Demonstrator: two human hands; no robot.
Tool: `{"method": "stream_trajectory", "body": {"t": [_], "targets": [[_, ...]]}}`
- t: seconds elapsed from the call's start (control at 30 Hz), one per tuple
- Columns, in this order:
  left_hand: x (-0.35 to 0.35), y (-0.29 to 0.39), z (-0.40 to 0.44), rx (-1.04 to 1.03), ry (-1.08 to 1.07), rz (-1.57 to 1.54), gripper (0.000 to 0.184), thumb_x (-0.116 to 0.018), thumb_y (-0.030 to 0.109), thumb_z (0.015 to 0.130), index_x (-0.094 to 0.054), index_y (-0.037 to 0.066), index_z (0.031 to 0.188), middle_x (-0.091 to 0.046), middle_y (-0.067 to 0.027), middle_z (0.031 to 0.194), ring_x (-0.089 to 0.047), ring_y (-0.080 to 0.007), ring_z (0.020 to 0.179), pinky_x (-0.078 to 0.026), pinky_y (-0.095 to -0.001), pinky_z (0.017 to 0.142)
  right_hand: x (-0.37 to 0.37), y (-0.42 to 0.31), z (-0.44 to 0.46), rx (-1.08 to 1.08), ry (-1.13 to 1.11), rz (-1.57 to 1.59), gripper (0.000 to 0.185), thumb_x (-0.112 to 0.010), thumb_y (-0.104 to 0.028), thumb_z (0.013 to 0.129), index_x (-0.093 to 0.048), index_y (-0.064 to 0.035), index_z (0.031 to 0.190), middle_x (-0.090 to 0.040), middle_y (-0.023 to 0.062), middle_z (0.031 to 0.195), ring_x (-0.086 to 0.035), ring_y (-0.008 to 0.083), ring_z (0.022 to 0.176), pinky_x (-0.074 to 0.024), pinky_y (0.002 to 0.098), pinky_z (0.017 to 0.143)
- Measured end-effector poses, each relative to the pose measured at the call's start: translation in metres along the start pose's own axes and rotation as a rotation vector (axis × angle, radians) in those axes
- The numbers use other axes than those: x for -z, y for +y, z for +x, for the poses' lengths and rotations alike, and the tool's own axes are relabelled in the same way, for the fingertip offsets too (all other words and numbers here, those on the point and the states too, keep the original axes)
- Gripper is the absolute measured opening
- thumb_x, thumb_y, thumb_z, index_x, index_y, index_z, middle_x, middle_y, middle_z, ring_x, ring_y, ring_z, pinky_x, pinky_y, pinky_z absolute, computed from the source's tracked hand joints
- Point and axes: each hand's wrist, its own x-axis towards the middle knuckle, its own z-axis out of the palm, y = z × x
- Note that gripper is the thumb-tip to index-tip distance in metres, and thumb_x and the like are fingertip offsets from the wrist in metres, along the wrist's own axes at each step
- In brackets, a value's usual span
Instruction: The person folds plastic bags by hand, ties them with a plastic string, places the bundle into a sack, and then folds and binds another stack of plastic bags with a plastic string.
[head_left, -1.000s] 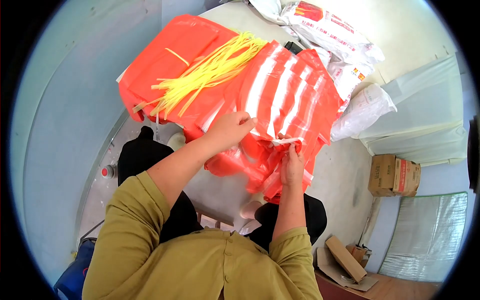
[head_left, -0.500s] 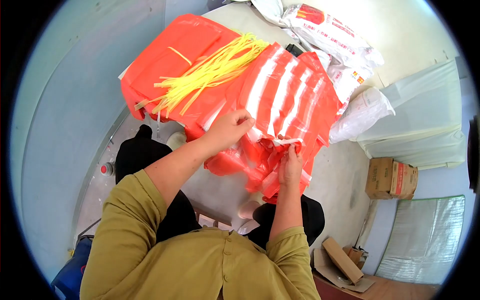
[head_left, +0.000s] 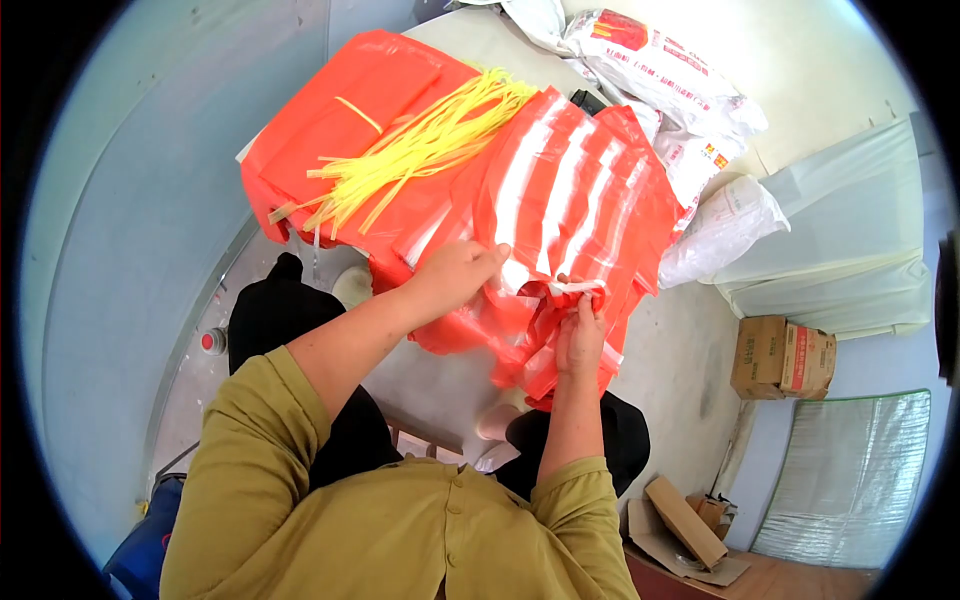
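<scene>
Red plastic bags [head_left: 630, 215] with white stripes lie fanned in an overlapping stack in front of me, their near ends hanging crumpled over the edge. My left hand [head_left: 458, 275] is at the left near edge of the stack, its fingers closed on a red bag; the fingertips are partly hidden. My right hand [head_left: 580, 338] pinches a bunched red bag edge with a whitish rim between thumb and fingers. Left of the striped bags, a bundle of yellow flat ties [head_left: 420, 145] rests on folded red plastic [head_left: 340, 95].
White printed sacks [head_left: 660, 70] lie behind the stack, with a small black object [head_left: 588, 101] beside them. A cardboard box [head_left: 783, 358] stands at the right, flattened cardboard [head_left: 685, 525] at the lower right. A red-topped container [head_left: 213, 341] sits on the floor left.
My left hand has come slightly down toward me, onto the bag edge. My right hand keeps its hold in nearly the same place.
</scene>
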Motion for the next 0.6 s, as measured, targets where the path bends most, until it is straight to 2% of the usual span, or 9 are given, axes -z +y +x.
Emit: {"method": "stream_trajectory", "body": {"t": [0.1,0.2,0.3,0.4,0.5,0.6], "targets": [[0.0,-0.004,0.002,-0.066,0.024,-0.162,0.059,-0.051,0.049,0.11,-0.073,0.003,0.082,-0.067,-0.0031,0.078,-0.058,-0.0122,0.069,-0.048,-0.0298,0.066,-0.002,-0.002,-0.001,-0.005,0.001,-0.007,0.033,-0.049,-0.023,0.113,-0.063,0.0027,0.129,-0.07,0.0197,0.132,-0.066,0.0254,0.12,-0.0492,0.0375,0.107],[0.004,0.008,-0.007,0.023,-0.033,-0.239,0.06,-0.049,0.05,0.11,-0.073,0.004,0.08,-0.064,-0.002,0.075,-0.052,-0.0102,0.062,-0.042,-0.0271,0.061,-0.003,-0.002,-0.002,-0.007,0.014,-0.008,0.033,-0.049,-0.023,0.113,-0.063,0.0029,0.129,-0.069,0.0202,0.132,-0.066,0.0252,0.12,-0.0491,0.0372,0.107],[0.004,0.0,-0.006,-0.014,-0.072,-0.219,0.063,-0.051,0.058,0.106,-0.076,0.002,0.092,-0.07,-0.0067,0.092,-0.062,-0.0146,0.081,-0.049,-0.029,0.077,-0.004,-0.002,-0.003,-0.005,0.023,-0.004,0.033,-0.048,-0.022,0.113,-0.062,0.0033,0.129,-0.069,0.0206,0.133,-0.066,0.0249,0.12,-0.0489,0.037,0.107],[0.002,0.001,-0.015,0.057,-0.04,-0.344,0.052,-0.058,0.051,0.106,-0.075,0.001,0.102,-0.071,-0.0051,0.099,-0.06,-0.0112,0.088,-0.046,-0.0256,0.082,-0.005,-0.001,-0.003,-0.012,0.031,-0.017,0.032,-0.048,-0.021,0.113,-0.062,0.0034,0.129,-0.068,0.0203,0.134,-0.066,0.024,0.12,-0.0486,0.0371,0.107],[-0.003,-0.017,-0.006,-0.072,0.028,-0.371,0.034,-0.064,0.038,0.106,-0.072,0.005,0.1,-0.057,0.0045,0.078,-0.046,-0.0046,0.064,-0.038,-0.0246,0.059,-0.007,-0.002,-0.005,-0.019,0.025,-0.039,0.032,-0.047,-0.021,0.113,-0.062,0.0035,0.129,-0.068,0.0198,0.135,-0.066,0.0237,0.119,-0.0484,0.0374,0.106],[0.009,-0.016,-0.012,0.1,-0.087,-0.305,0.03,-0.07,0.032,0.102,-0.075,0.002,0.105,-0.072,-0.0016,0.1,-0.061,-0.0095,0.091,-0.047,-0.0256,0.082,-0.005,0.003,-0.004,-0.014,0.021,-0.036,0.032,-0.047,-0.02,0.113,-0.061,0.0039,0.129,-0.067,0.0199,0.135,-0.065,0.0238,0.119,-0.0483,0.0376,0.106]]}}
